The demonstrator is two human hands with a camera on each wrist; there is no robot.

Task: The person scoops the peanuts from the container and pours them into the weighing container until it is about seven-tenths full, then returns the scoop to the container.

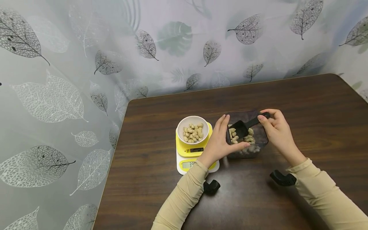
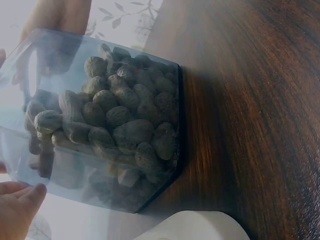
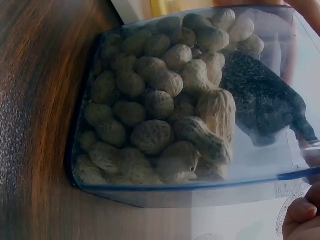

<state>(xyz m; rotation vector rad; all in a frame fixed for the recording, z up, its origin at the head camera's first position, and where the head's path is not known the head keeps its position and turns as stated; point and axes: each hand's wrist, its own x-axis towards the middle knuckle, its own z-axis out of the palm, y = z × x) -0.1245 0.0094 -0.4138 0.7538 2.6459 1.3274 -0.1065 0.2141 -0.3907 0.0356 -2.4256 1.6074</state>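
Observation:
A clear, dark-tinted plastic container point(image 1: 242, 154) stands on the table, about half full of unshelled peanuts point(image 2: 120, 115). My left hand point(image 1: 219, 142) grips it at its left side, thumb along the front rim and fingers at the back left corner. With thumb and fingers my right hand point(image 1: 277, 129) holds the handle of a black scoop point(image 1: 241, 128). The scoop's head is inside the container, low over the peanuts, as the right wrist view shows through the wall. Left of the container, a white bowl point(image 1: 181, 127) holding peanuts point(image 1: 193, 133) sits on a yellow and white kitchen scale point(image 1: 184, 153).
The scale's display point(image 1: 188, 164) is partly covered by the left sleeve. Black wrist-worn devices point(image 1: 211, 187) show beside both forearms. A dark wood table point(image 1: 149, 143) carries everything, and leaf-patterned wall covering point(image 1: 172, 64) rises behind it and on the left.

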